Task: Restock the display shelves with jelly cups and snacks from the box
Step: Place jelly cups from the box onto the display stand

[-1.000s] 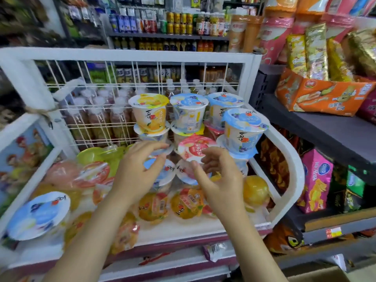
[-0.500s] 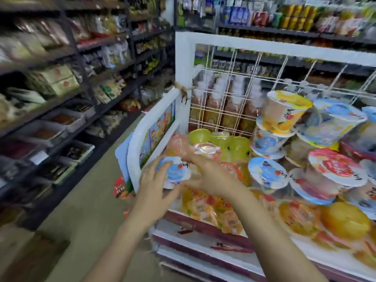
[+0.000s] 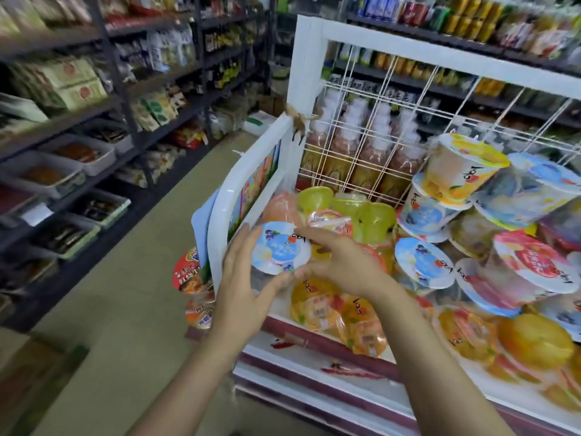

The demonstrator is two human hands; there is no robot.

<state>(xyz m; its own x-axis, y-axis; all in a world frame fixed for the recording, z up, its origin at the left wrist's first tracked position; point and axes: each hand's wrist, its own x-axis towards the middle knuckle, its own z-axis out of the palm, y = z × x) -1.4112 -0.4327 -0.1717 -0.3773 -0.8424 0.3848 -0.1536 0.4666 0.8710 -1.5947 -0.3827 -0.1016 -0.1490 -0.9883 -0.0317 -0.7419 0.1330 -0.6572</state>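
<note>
White plastic rack (image 3: 220, 215) with a wire grid back (image 3: 371, 146), seen from above. Nearest the viewer, two bare forearms reach in from the lower edge. The left hand (image 3: 242, 287) holds a blue-lidded jelly cup (image 3: 280, 247) at the rack's left front corner: its fingers lie along the cup's left side and its thumb curls under the lower edge, so the grip is closed on the cup. The right hand (image 3: 342, 262) meets the same cup from the right, its index finger across the upper edge of the lid and its thumb at the lower edge, a narrow pinch. The cup tilts, its lid facing the camera.

Just below the hands lie bagged orange jellies (image 3: 317, 309) on the shelf front. To the right, more lidded cups are stacked in tilted tiers: a blue lid (image 3: 423, 262), a red lid (image 3: 534, 259), and a yellow cup (image 3: 462, 168) on top. Green cups (image 3: 345, 209) sit behind the held cup, against the grid. Beyond the grid stand bottles (image 3: 355, 146). At far left, dark shelves (image 3: 94, 121) of goods line the aisle, blurred.
</note>
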